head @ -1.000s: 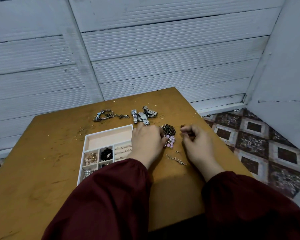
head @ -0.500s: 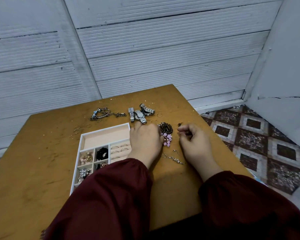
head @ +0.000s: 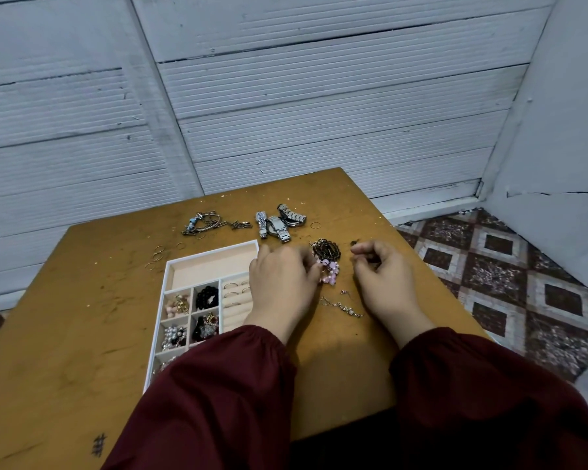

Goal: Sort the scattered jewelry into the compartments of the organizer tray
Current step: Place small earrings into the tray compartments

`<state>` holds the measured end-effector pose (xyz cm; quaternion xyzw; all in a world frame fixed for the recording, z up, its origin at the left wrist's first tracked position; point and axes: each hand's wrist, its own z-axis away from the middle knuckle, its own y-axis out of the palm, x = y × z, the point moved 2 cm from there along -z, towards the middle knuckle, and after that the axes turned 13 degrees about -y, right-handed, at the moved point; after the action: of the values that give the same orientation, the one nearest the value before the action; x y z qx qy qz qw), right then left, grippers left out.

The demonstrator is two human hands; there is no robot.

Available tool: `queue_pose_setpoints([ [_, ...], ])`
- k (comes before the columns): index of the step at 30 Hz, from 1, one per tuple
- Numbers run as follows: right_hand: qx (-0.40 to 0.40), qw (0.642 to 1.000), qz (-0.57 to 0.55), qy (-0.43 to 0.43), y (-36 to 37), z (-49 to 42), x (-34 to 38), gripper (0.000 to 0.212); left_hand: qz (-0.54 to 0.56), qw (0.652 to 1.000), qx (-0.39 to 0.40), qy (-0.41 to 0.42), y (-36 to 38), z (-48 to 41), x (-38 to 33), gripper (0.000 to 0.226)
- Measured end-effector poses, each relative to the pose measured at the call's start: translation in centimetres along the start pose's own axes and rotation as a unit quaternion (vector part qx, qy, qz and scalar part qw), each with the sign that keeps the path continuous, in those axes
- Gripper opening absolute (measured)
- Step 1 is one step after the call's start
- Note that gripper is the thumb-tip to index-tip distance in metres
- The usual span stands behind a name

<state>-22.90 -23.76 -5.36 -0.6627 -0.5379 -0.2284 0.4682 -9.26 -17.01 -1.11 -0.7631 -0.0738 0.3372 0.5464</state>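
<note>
Head view: at frame centre the left hand [head: 282, 286] rests on the worktop [head: 82, 317], its curled fingers gripping pink beads [head: 330, 269] just right of the organizer tray [head: 211, 269]. The right hand [head: 384, 283] sits right of the beads, fingers curled toward the thumb; whether it holds anything I cannot tell. Watches [head: 277, 222] lie above the tray, with loose rings [head: 157, 256] to its upper left.

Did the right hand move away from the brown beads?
No. The right hand still sits just right of the brown beads, with about the same gap between them. Only the camera shifted a little.
</note>
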Motion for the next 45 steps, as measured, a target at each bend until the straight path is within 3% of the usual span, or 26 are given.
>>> queue_pose_setpoints([
  [4, 0.006, 0.999, -0.029, 0.026, -0.5, 0.4, 0.0, 0.023, 0.044, 0.999, -0.013, -0.014, -0.4, 1.0, 0.6, 0.016],
  [8, 0.086, 0.995, -0.003, 0.046, -1.4, 1.3, 0.5, 0.016, 0.080, 0.996, -0.017, -0.028, -0.8, 1.8, 1.2, 0.014],
  [15, 0.219, 0.951, 0.215, -0.038, -2.7, 3.0, 3.2, 0.009, 0.110, 0.993, -0.025, -0.031, -1.5, 3.2, 1.4, 0.014],
  [21, 0.239, 0.917, 0.310, -0.076, -2.7, 3.7, 4.4, 0.017, 0.124, 0.991, -0.025, -0.031, -1.7, 3.9, 1.6, 0.015],
  [29, 0.239, 0.919, 0.306, -0.075, -2.3, 4.1, 4.5, 0.006, 0.133, 0.990, -0.025, -0.030, -2.3, 4.4, 1.9, 0.014],
  [32, 0.233, 0.937, 0.254, -0.050, -2.4, 4.2, 4.2, 0.008, 0.139, 0.990, -0.020, -0.030, -2.5, 4.5, 2.1, 0.014],
  [37, 0.206, 0.975, 0.056, 0.056, -3.3, 3.3, 4.9, 0.009, 0.167, 0.985, -0.020, -0.027, -3.0, 4.4, 2.4, 0.014],
  [42, 0.167, 0.976, -0.094, 0.102, -3.8, 2.2, 6.7, 0.008, 0.214, 0.976, -0.020, -0.031, -2.9, 4.0, 3.3, 0.016],
  [45, 0.152, 0.977, -0.116, 0.099, -4.0, 1.5, 7.5, 0.006, 0.242, 0.969, -0.022, -0.032, -3.2, 3.8, 3.8, 0.017],
])
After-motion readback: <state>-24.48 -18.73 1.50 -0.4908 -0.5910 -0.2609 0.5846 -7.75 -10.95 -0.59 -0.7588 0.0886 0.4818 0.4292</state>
